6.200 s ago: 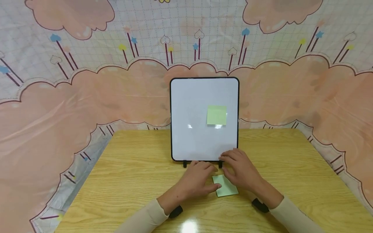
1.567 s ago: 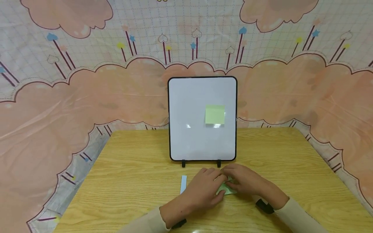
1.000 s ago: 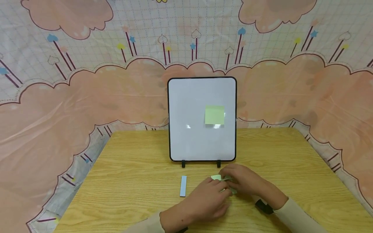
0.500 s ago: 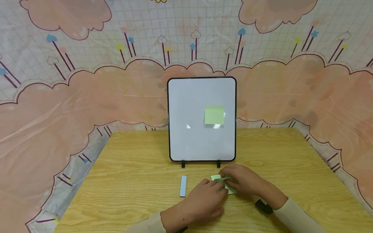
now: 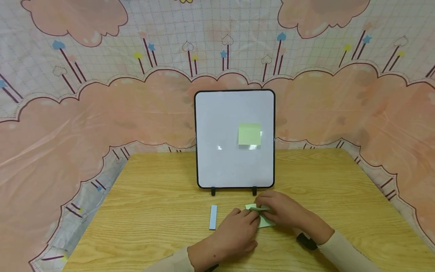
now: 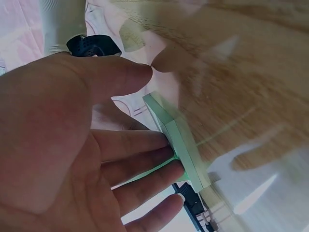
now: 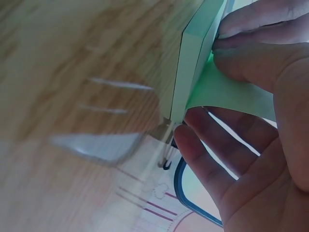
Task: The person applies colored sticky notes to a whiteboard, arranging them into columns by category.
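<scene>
A light green sticky note pad (image 5: 266, 223) lies on the table below the whiteboard; its thick edge (image 7: 181, 77) shows in the right wrist view. My right hand (image 5: 282, 209) pinches the pad's top sticky note (image 7: 236, 92), which curves up between thumb and fingers. My left hand (image 5: 236, 232) is at the pad's left side. Its fairly straight fingertips press on the pad (image 6: 181, 145) in the left wrist view, the thumb held apart. Both hands partly cover the pad in the head view.
A whiteboard (image 5: 234, 166) with a black frame stands on small black feet behind the hands. One green sticky note (image 5: 249, 134) is stuck on its right half. A narrow light blue strip (image 5: 213, 217) lies on the wooden table (image 5: 153, 211), left of my left hand.
My right hand has come down from the board's lower edge to the pad and lifted its top note. My left hand has shifted a little left lately, and the blue strip has come into view.
</scene>
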`<state>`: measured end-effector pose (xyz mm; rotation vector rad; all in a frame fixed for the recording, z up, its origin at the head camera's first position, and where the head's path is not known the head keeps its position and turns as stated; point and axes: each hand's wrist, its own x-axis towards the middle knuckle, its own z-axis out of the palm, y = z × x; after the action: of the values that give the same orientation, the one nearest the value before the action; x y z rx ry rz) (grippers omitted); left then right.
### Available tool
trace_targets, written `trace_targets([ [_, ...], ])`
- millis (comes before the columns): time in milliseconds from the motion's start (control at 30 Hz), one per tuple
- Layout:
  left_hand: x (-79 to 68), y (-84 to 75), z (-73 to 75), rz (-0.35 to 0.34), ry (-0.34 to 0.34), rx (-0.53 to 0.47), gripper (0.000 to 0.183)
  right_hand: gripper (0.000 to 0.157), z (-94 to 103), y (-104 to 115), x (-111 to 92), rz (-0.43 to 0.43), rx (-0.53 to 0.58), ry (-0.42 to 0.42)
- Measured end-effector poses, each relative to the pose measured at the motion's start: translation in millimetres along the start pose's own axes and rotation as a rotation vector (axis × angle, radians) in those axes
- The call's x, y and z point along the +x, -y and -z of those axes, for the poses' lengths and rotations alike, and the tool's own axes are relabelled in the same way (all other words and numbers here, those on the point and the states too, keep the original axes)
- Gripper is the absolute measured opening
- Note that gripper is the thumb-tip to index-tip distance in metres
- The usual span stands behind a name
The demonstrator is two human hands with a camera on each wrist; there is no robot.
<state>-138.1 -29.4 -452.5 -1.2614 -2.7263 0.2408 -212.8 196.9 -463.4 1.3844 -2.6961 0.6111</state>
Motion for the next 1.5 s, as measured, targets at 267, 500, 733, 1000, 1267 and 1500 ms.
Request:
trace_targets([
  [267, 1.0, 1.5, 0.1, 0.006, -0.008, -0.014, 0.061, 0.018, -0.1, 0, 3, 0.004, -0.024, 0.009],
  [500, 1.2, 1.9, -0.5, -0.005, -0.027, -0.005, 0.058, 0.016, -0.5, 0, 6, 0.022, -0.062, 0.001],
  [733, 1.5, 4.0, -3.2, -0.044, -0.040, 0.030, 0.056, 0.013, -1.4, 0, 12, 0.003, -0.098, -0.015],
  [1000, 2.3, 7.1, -3.3, -0.052, -0.006, 0.014, 0.055, 0.021, 0.8, 0, 16, -0.044, -0.147, -0.017],
  [1267, 3.4, 5.9, -5.3, -0.049, -0.003, -0.005, 0.055, 0.020, 4.6, 0, 17, -0.013, -0.165, -0.044],
  [1500, 4.7, 4.6, -6.8, -0.050, -0.009, -0.013, 0.055, 0.019, 5.6, -2, 18, -0.018, -0.177, -0.059],
])
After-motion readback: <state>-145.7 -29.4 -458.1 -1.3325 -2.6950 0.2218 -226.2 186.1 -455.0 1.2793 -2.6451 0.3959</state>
